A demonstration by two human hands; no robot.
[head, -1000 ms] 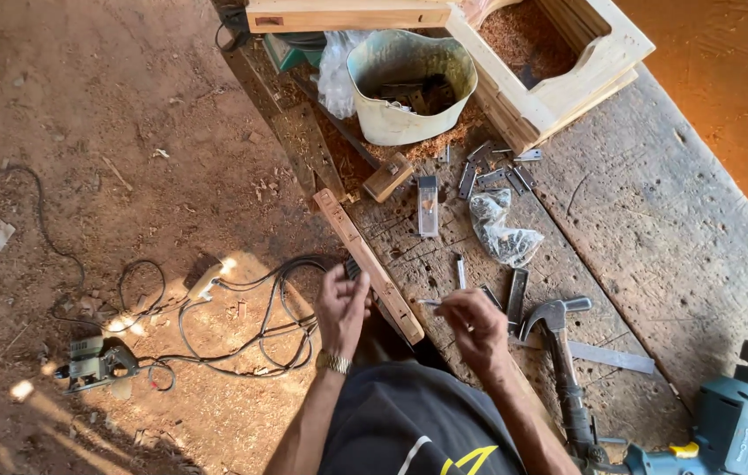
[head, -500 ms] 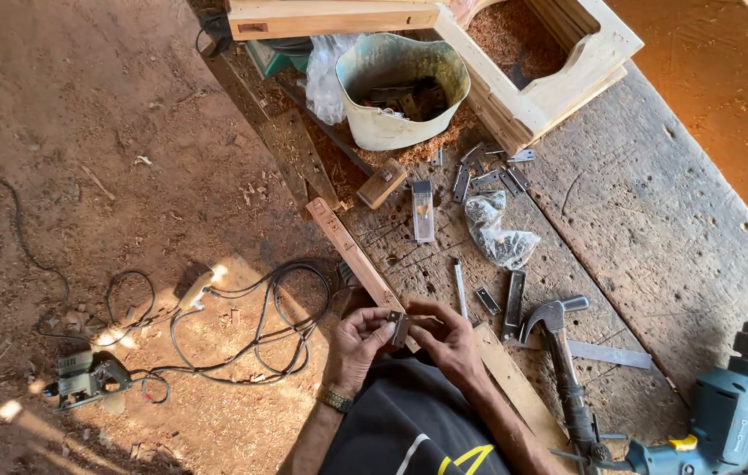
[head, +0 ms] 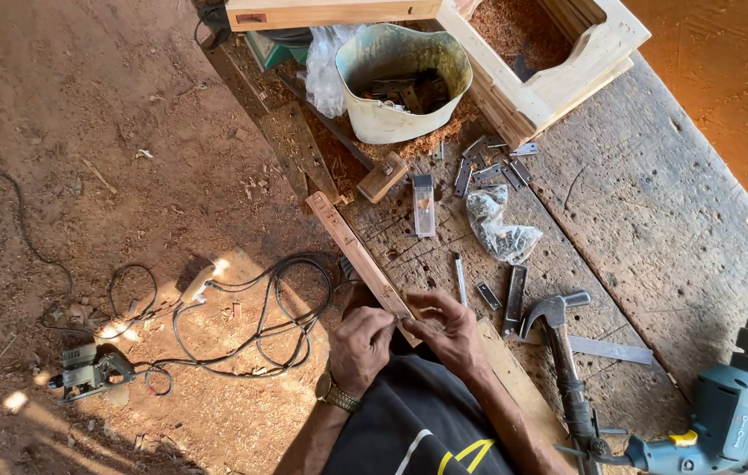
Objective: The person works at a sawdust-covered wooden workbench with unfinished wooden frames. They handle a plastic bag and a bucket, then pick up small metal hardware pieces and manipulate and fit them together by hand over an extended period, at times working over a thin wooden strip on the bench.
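A long narrow wooden strip (head: 352, 246) lies along the left edge of the worn plank workbench (head: 656, 237). Both hands meet at its near part. My left hand (head: 361, 347), a watch on its wrist, has its fingers curled and pinches something small at the strip; I cannot make out what. My right hand (head: 449, 330) rests on the strip beside it, fingers bent onto the wood and touching the left fingertips.
On the bench lie a claw hammer (head: 559, 352), a teal electric drill (head: 717, 413), several metal hinges (head: 488, 167), a plastic bag (head: 502, 229), a small wood block (head: 383, 179), a pale bucket (head: 405, 79) and a wooden frame (head: 559, 62). A black cable (head: 260, 308) and a power tool (head: 88, 371) lie on the dirt floor.
My hands were apart a second ago, each reaching to the bench. They have come together on the near part of the wooden strip and now pinch at one spot.
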